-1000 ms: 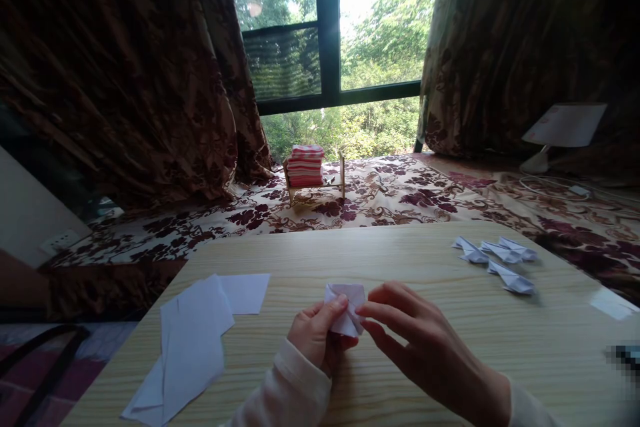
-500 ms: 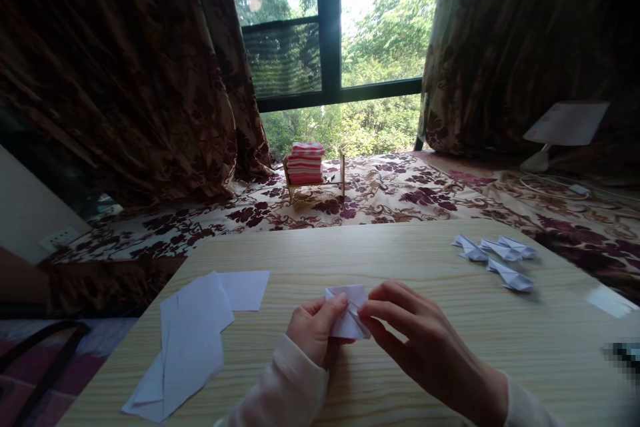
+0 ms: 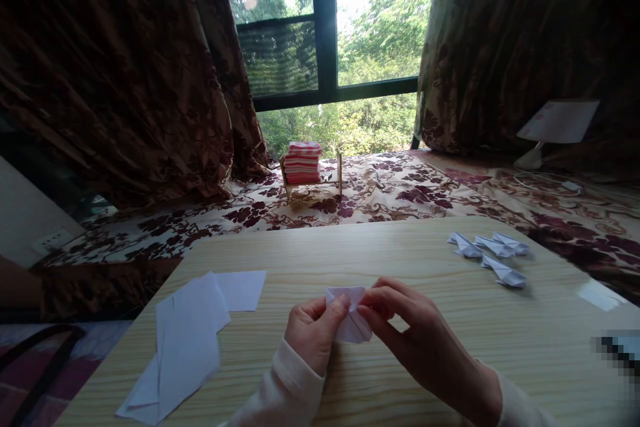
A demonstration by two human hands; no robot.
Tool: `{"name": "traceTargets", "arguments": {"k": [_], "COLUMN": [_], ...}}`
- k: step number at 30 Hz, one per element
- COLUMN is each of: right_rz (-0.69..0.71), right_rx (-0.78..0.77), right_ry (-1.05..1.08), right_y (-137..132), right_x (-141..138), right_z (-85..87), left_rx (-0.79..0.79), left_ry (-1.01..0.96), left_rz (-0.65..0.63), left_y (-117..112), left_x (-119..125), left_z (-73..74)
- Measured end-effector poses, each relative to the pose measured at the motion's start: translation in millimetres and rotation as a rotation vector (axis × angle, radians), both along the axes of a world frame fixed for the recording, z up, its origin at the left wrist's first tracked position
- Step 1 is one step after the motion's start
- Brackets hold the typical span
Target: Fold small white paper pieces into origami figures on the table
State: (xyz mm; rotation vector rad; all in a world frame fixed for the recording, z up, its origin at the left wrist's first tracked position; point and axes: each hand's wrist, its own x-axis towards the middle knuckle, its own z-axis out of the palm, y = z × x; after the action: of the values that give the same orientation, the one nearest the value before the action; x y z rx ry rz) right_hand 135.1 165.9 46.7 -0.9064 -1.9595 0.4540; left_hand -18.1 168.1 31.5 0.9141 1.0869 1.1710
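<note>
- The paper (image 3: 350, 319) is a small white piece, partly folded. It sits near the near edge of the surface, about the middle, between my two hands. I cannot tell whether its lower tip touches the wood.
- My left hand (image 3: 311, 339) has its left side. The thumb lies on top and the other fingers curl underneath, so they are clamped on the paper.
- My right hand (image 3: 417, 337) comes in from the right. Its fingers (image 3: 383, 299) are closed with the thumb on the paper's upper right corner, pinching it.
- The fingertips of both hands nearly meet over the paper.
- A cream sleeve (image 3: 287, 390) covers my left wrist.
- The surface (image 3: 400, 247) is pale wood with a fine grain.
- The sheets (image 3: 193, 340) lie flat and overlapping to the left of my hands, reaching toward the near left corner.
- The folded pieces (image 3: 487, 257) lie close together at the far right, well apart from my hands.
- A pale patch (image 3: 597, 293) shows near the right edge; I cannot tell whether it is paper or glare.
- A floral cloth (image 3: 400, 190) spreads beyond the far edge.
- A small wooden rack (image 3: 313, 180) stands on the cloth, far and middle, and holds a red and white striped stack (image 3: 303, 161).
- A window (image 3: 325, 47) with green trees outside is behind the rack, with dark curtains (image 3: 125, 67) to either side.
- A lamp (image 3: 555, 123) with a white shade stands at the far right.
</note>
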Motion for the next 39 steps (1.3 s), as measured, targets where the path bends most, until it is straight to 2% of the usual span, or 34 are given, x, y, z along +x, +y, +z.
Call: {"name": "traceTargets", "arguments": {"k": [9,13,17,21,26,33,39], "right_rz": [-0.033,-0.025,-0.014,-0.015,-0.006,-0.004,-0.054], "right_rx": [-0.117,-0.15,-0.077,0.065,0.135,0.031,-0.15], "right_ry": [0.041,0.067,0.024,-0.065,-0.145,-0.055,0.016], "right_y": [-1.8,-2.4,-1.3,0.6,0.2,-2.5,-4.7], "right_x": [-3.2,-3.9,-1.1,2.4,2.7,-2.3,-4.3], "right_z": [3.8,4.6,2.7,2.4,6.1,5.1,2.0], "left_rx": [0.001,-0.004,-0.023,-0.054,-0.04,0.016,0.037], "left_ry": [-0.016,0.011,0.046,0.029,0.047,0.14,0.115], "left_rz": [-0.017,-0.002,0.035,0.068,0.053,0.05,0.067], "left_y": [-3.4,-4.0,-2.3,0.2,-1.0,-7.7,-11.9], "left_x": [1.5,2.1,1.1,0.2,0.2,3.6,8.7], "left_z": [9.5,9.2,2.4,-3.2,1.2,12.1,19.3]}}
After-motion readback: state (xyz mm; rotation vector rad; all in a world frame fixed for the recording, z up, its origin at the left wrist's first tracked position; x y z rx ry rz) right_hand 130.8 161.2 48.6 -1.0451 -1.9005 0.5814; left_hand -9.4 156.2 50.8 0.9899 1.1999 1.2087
